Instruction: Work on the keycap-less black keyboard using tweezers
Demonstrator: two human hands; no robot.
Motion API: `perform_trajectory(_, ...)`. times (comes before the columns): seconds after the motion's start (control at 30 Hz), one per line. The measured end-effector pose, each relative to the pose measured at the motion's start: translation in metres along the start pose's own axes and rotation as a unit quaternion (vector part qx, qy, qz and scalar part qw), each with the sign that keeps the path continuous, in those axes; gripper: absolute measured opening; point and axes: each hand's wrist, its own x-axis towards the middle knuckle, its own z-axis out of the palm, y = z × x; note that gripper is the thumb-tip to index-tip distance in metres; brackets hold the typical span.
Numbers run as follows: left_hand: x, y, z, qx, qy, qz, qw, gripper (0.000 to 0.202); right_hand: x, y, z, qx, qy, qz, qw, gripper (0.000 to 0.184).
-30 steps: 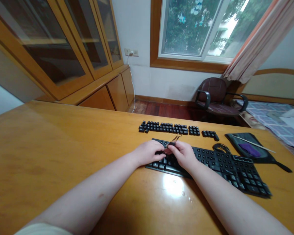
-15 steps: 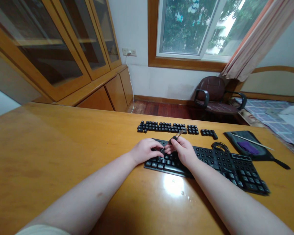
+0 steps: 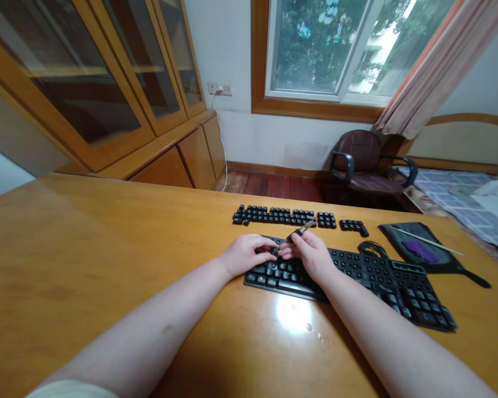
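I'm holding both forearms (image 3: 170,318) stretched forward and slanting inward; my left hand (image 3: 245,255) and right hand (image 3: 315,257) are staying close together, fingers (image 3: 266,258) bent.

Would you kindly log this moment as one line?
right hand: holding tool | left hand: over keyboard | loose keycaps: beyond keyboard

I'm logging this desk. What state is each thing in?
Keyboard, some key positions bare
Loose keycaps, laid in rows
Cable, coiled
Right hand, holding a thin tool
Left hand, at a small dark piece
Plug, in the wall socket
Curtain, drawn aside
Lower cabinet doors, shut
Dark pouch, lying flat
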Motion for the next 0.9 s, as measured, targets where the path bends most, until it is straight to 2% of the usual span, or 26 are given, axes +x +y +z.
perform_trajectory(0.13,-0.0007,0.0001,0.0017,-0.043,0.011,-0.002,0.999,0.029,0.0010,-0.0008,0.0002,0.014,0.002,0.020,1.000,0.044)
perform_trajectory(0.23,-0.0010,0.0015,0.0014,-0.058,0.012,0.015,0.998,0.019,0.0005,-0.0018,0.0002,0.018,0.000,0.025,1.000,0.045)
perform_trajectory(0.43,-0.0024,0.0052,-0.0006,-0.049,0.012,0.052,0.997,0.016,-0.0022,-0.0007,0.0020,-0.002,0.015,0.004,1.000,0.042)
perform_trajectory(0.73,-0.0016,0.0036,-0.0023,-0.002,-0.012,0.047,0.999,0.012,-0.0040,0.0080,0.0015,-0.079,0.019,-0.051,0.995,0.033)
perform_trajectory(0.9,-0.0013,0.0043,-0.0026,-0.026,-0.015,0.042,0.999,0.009,-0.0020,0.0018,0.0016,-0.046,0.047,-0.044,0.997,0.036)
